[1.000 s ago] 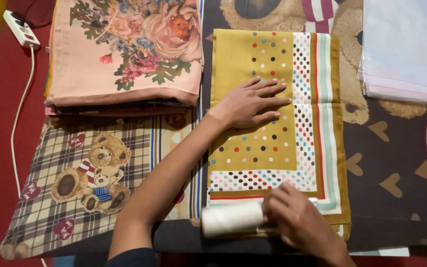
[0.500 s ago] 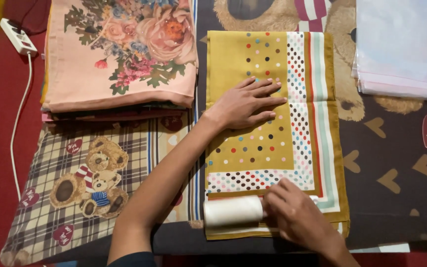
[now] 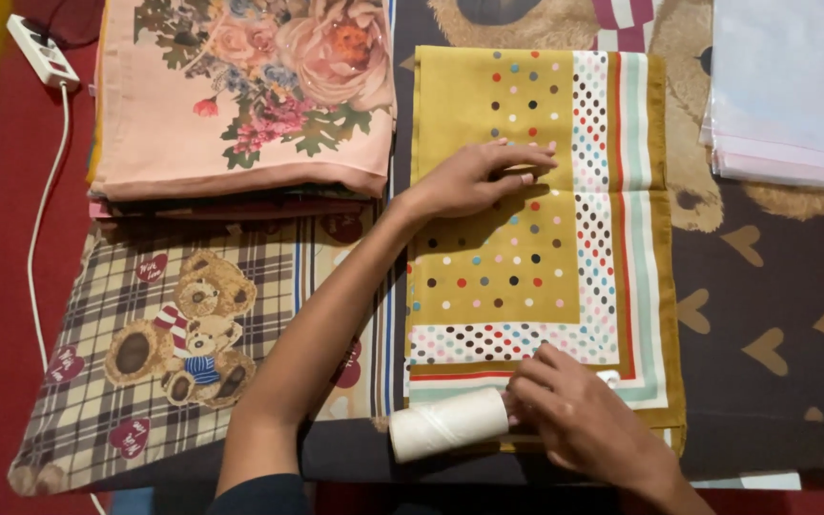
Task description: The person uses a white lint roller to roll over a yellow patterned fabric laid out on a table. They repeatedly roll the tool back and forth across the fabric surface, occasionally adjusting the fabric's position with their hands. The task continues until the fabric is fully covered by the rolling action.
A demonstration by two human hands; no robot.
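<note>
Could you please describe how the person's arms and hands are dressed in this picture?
Both hands are bare: no gloves, rings, watch or bracelet show on the left hand or the right hand. The left forearm is uncovered up to a dark sleeve at the frame's lower edge. The right arm leaves the frame at the wrist, so any sleeve there is unseen.

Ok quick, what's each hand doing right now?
Left hand: open, flat on the mustard polka-dot scarf.
Right hand: closed on the white roller at the scarf's near edge.
</note>
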